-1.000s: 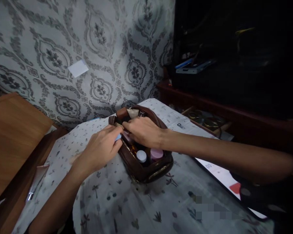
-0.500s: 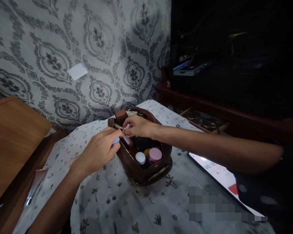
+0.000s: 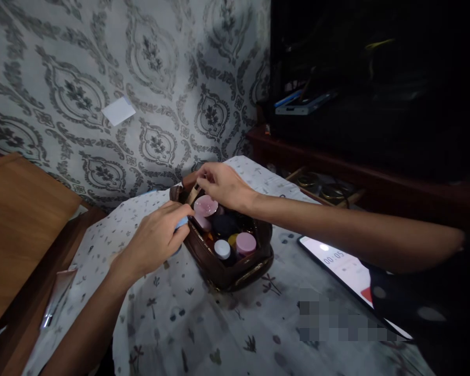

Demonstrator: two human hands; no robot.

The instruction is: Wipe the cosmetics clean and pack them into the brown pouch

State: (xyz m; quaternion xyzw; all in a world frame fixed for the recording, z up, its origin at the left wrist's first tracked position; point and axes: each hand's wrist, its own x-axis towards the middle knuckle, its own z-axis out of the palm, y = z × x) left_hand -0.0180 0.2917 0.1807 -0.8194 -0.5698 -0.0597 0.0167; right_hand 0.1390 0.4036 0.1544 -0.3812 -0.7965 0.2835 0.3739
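Observation:
A brown zippered toiletry bag (image 3: 219, 277) lies open on the patterned cloth. My left hand (image 3: 156, 230) is closed on its left rim, and a light blue piece (image 3: 181, 223) shows under the fingers. Over the bag's far end, my right hand (image 3: 227, 183) has its fingertips closed at the upper end of a flat tan item (image 3: 193, 195). Just below that hand sits a shiny pink round piece (image 3: 206, 206). At the near end stand a white-capped container (image 3: 222, 249) and a pink-lidded container (image 3: 246, 243). Dark contents in the middle are hard to make out.
A phone (image 3: 337, 258) with a lit timer lies to the right, partly under my forearm. Wooden furniture (image 3: 23, 219) rises at left, with a clear tube (image 3: 57, 297) beside it. An open drawer (image 3: 329, 190) and a dark screen (image 3: 376, 94) are beyond.
My right hand has come up from inside the bag and moved to its far end, uncovering the pink round piece. My left hand stays at the rim.

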